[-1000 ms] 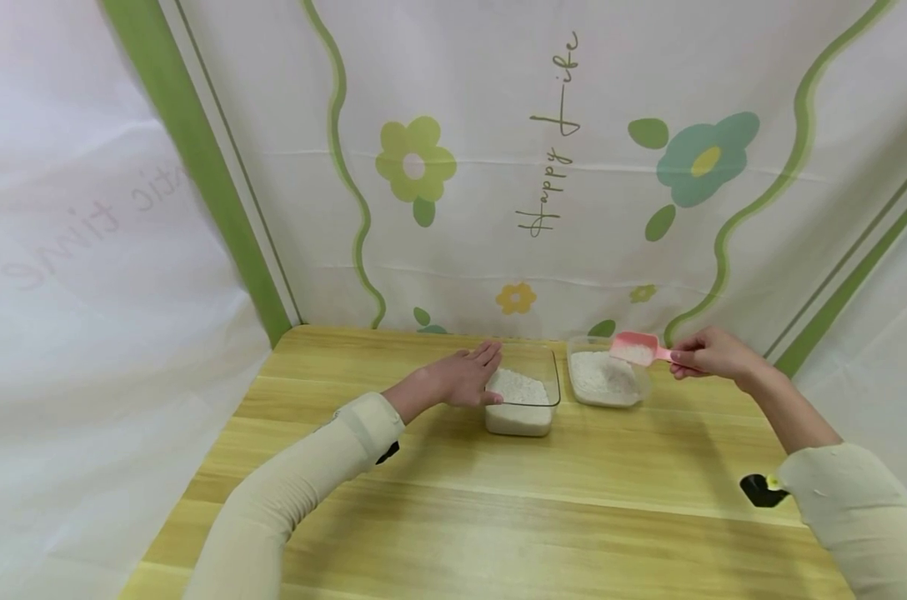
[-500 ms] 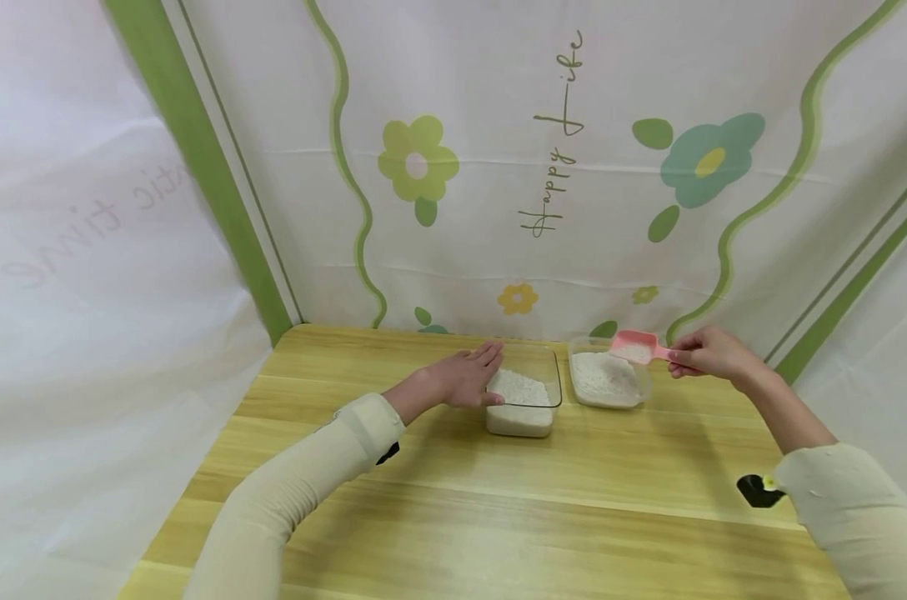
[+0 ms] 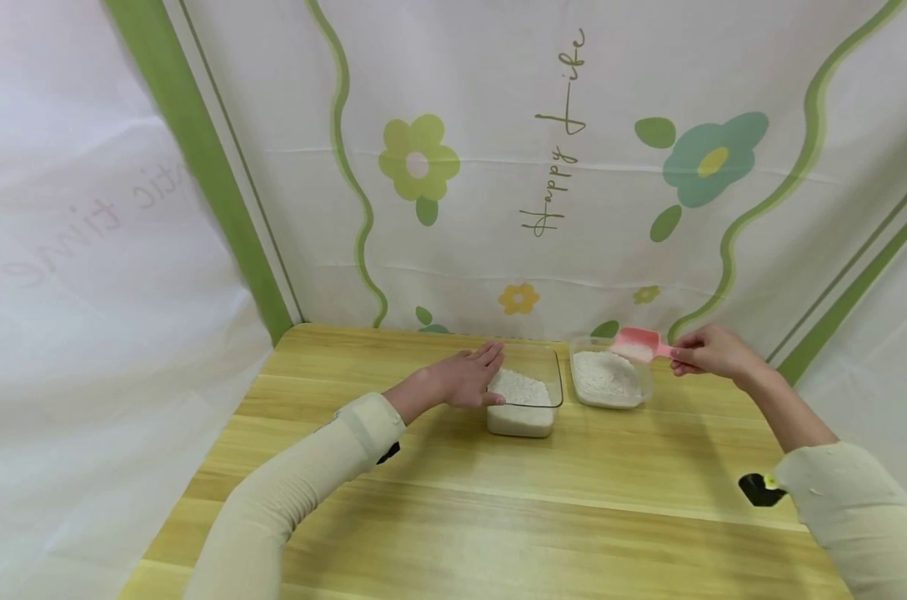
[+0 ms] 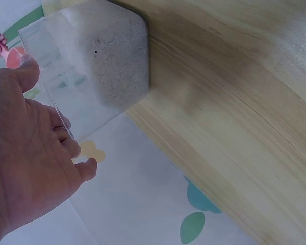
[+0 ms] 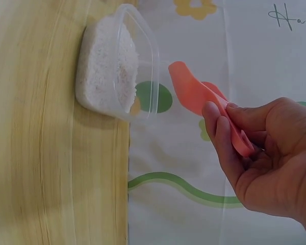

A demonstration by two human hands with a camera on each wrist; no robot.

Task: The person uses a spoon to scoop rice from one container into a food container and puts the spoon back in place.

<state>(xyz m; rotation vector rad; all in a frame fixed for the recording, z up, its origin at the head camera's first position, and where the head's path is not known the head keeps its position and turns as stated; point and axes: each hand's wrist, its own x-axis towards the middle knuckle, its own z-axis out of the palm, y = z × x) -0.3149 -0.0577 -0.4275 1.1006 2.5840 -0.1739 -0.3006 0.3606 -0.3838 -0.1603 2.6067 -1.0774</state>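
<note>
In the head view my left hand [image 3: 472,379] rests on the left rim of a clear glass container [image 3: 521,421], fingers extended and thumb at the near edge. White rice-like grains [image 3: 519,387] fill its lower part. My right hand [image 3: 712,352] pinches the handle of a pink scoop [image 3: 641,340], raised above the far right corner of a second, plastic container [image 5: 152,76]. Some white grains lie in the scoop's bowl in the head view. The plastic container holds more white grains [image 5: 104,71]. In the right wrist view the thumb and fingers grip the scoop [image 5: 191,92] from both sides.
Both containers stand side by side near the back edge of a wooden table [image 3: 491,517]. Right behind them hangs a white curtain [image 3: 468,233] printed with flowers. Another white curtain [image 3: 86,358] borders the left side.
The scoop has tilted and risen slightly over the plastic container, with its grains gathered toward the near edge of its bowl. The left hand stays at the glass container's rim.
</note>
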